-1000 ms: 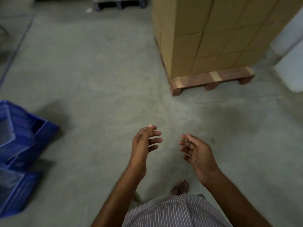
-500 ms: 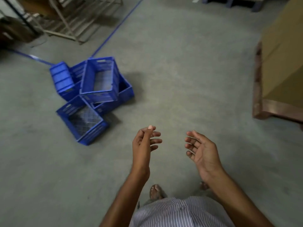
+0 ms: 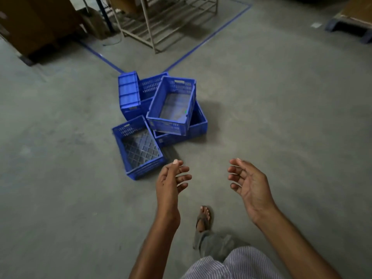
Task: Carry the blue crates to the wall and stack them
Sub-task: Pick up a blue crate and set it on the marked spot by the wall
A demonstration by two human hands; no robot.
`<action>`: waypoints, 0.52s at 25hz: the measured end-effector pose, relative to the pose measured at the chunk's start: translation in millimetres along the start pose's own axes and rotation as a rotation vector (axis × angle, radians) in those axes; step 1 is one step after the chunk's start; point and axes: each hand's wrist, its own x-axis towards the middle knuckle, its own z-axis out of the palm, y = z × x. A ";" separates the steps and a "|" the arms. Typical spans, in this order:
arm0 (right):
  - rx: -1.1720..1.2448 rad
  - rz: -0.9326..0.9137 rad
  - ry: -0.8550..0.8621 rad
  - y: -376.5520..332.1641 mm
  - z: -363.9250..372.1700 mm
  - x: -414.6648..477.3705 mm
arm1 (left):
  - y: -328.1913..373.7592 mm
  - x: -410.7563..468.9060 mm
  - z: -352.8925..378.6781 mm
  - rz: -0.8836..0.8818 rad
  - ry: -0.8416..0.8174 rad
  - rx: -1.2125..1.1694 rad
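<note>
Blue plastic crates [image 3: 161,121] lie in a loose, unstacked pile on a grey concrete floor [image 3: 281,117]. The top crate [image 3: 173,105] sits tilted and mouth-up at the pile's centre, resting across the rim of a low crate [image 3: 200,125] on the pile's right side. A near crate [image 3: 138,150] lies mouth-up on the floor at the pile's front left, its corner touching the top crate. At the pile's far left an end crate [image 3: 128,93] stands on edge with its ribbed outside toward the camera, and the slotted wall of a back crate [image 3: 152,85] shows just behind the top crate.

On the camera side of the pile, a person's left hand [image 3: 171,186] and right hand [image 3: 249,186] hang in the air, palms turned toward each other. Both are empty, fingers loosely bent and spread, touching nothing. The left hand is just clear of the near crate; the right is farther off.

Closer to the camera than the pile, a foot [image 3: 204,216] in a sandal is planted on the floor, with a striped shirt [image 3: 237,264] at the frame's bottom edge.

Beyond the pile, a blue line [image 3: 201,43] painted on the floor comes to a corner just behind the end crate. A bare metal rack [image 3: 161,21] stands inside that line. Brown boxes [image 3: 36,23] stand beyond the pile to the left, and a pallet [image 3: 350,27] sits well off to the far right.
</note>
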 end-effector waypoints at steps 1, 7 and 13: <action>-0.019 -0.003 -0.015 -8.0 13.5 19.0 | 8.1 21.5 3.2 -0.004 0.017 -0.008; -0.101 -0.003 -0.100 -75.2 95.7 134.2 | 79.9 147.1 38.3 0.035 0.074 -0.098; -0.197 0.021 -0.168 -124.3 166.8 258.6 | 121.2 265.6 79.7 0.027 0.108 -0.123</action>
